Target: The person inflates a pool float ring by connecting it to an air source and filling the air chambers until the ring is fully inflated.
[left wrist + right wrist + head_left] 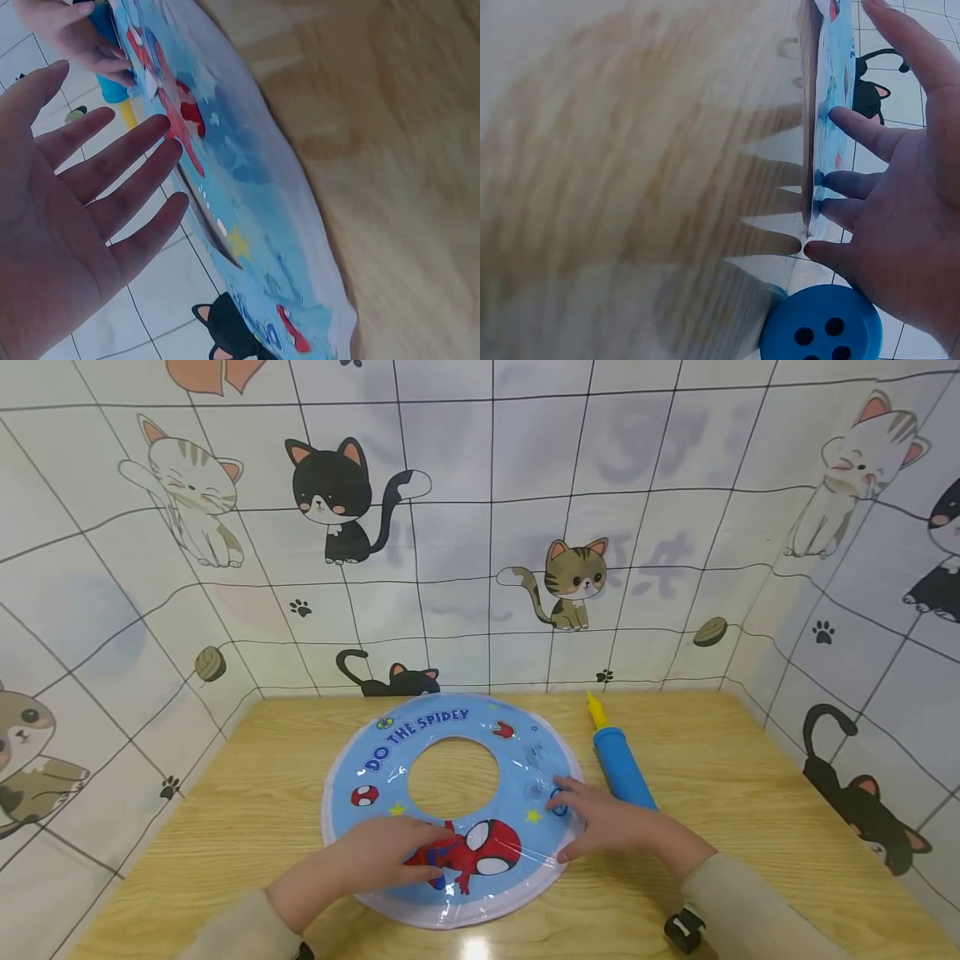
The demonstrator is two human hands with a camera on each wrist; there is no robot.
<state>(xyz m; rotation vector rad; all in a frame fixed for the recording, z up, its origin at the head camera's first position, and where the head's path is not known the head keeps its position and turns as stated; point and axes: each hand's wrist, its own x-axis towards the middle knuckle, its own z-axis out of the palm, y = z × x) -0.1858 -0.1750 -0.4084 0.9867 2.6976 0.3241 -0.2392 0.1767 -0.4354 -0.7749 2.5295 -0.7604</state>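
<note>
The swim ring [525, 772] is laid on the wooden table [262, 793] beneath the fingers of both hands, and it seems little filled with air. The printed spider figure [491, 847] is partly covered by the left hand [390, 852], whose fingers are extended and grasp nothing. By the right hand [607, 818] nothing is gripped either; its fingers are spread at the ring's edge, near a small blue circle [557, 802], perhaps the valve. It may be judged that the ring is being steadied or smoothed; next, the valve would need to be opened. Beyond the right fingers the blue pump [624, 768] is placed, its yellow nozzle [596, 710] pointed away. Its holed end, hidden in the head view, is shown by the right wrist view; the left palm is shown only by the left wrist view.
</note>
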